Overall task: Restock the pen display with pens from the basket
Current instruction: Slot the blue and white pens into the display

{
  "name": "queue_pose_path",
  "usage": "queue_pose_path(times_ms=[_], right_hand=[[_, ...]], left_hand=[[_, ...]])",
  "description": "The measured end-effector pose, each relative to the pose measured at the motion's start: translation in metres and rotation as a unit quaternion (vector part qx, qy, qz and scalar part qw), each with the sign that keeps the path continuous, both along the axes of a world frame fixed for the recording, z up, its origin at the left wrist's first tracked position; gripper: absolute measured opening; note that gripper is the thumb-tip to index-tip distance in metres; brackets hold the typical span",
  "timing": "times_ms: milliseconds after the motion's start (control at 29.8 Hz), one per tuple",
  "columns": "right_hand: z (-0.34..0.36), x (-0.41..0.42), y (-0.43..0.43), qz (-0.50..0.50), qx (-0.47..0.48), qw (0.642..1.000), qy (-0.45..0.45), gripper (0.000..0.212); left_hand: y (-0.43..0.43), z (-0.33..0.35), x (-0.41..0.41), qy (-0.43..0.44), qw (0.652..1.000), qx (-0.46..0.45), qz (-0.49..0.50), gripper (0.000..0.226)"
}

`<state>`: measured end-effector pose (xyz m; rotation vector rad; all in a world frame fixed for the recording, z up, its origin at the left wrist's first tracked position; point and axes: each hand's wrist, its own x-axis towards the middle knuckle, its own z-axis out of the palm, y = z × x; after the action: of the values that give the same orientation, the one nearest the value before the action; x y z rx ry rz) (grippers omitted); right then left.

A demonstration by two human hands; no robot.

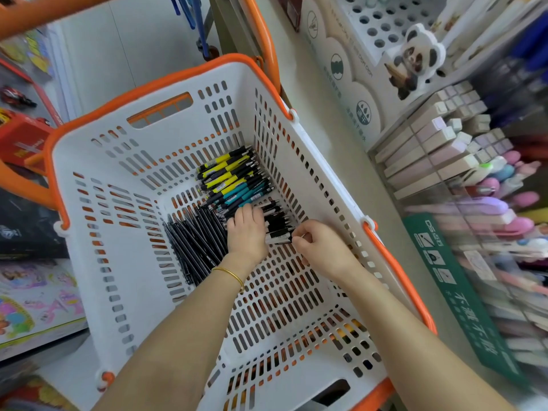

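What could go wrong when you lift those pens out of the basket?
1. The left hand and right hand hold a loose bunch of black-and-white pens; some might slip out on the way up.
2. Dropped ones could mix into the black pens lying right beside them, or catch in the floor slots of the basket.
3. The pen display looks crowded, so pushing more in might knock others loose.
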<state>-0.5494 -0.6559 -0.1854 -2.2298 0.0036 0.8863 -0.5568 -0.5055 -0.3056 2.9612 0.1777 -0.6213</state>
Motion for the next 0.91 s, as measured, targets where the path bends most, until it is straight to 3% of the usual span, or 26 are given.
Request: queue_pose_path(times_ms=[101, 369, 907], right_hand=[[0.0, 0.0, 0.0, 0.005, -0.003, 1.0, -0.004, 0.006], [-0.001, 0.0, 0.0, 0.007, -0.009, 1.0, -0.003, 0.007], [-0.004, -0.002, 0.0, 0.01, -0.019, 1.0, -0.012, 0.009]], left_hand=[[0.002, 0.002, 0.005, 0.0, 1.0, -0.003, -0.005, 0.087], [-0.007, 0.001, 0.013, 0.043, 0.998, 0.038, -0.012, 0.079], [-0.012, 0.006, -0.011, 0.008, 0.998, 0.014, -0.055, 0.039]])
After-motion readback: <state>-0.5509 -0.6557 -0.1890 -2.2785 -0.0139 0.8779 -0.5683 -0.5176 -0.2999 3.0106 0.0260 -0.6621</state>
